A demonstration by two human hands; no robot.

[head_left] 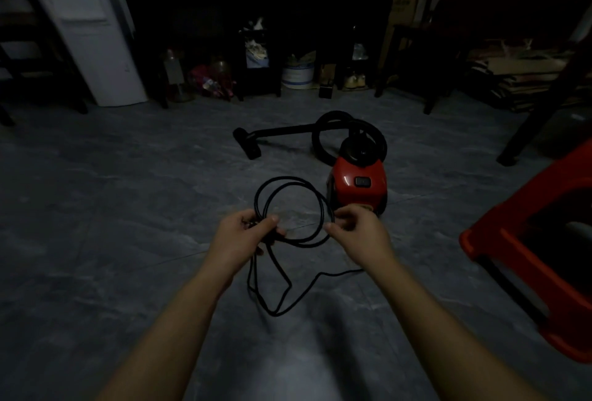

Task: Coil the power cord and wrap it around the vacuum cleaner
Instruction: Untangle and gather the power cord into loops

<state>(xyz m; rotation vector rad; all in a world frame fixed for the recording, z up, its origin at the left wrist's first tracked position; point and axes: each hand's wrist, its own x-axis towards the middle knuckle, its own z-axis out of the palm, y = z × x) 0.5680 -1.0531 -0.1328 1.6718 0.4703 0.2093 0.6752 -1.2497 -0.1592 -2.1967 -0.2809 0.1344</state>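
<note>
A small red vacuum cleaner [357,186] with a black top stands on the grey floor, its black hose and nozzle [248,141] stretched out to the left. A black power cord [290,182] forms a couple of loops held up in front of me. My left hand [246,238] grips the gathered loops at their left side. My right hand [355,230] pinches the cord at the loops' right side, just in front of the vacuum. Slack cord hangs below my hands and trails along the floor toward the right.
A red plastic stool [538,240] stands close at the right. A dark table leg [538,118] slants behind it. A dark shelf unit [256,16] with clutter under it lines the back wall, and a white appliance [93,32] stands at the back left.
</note>
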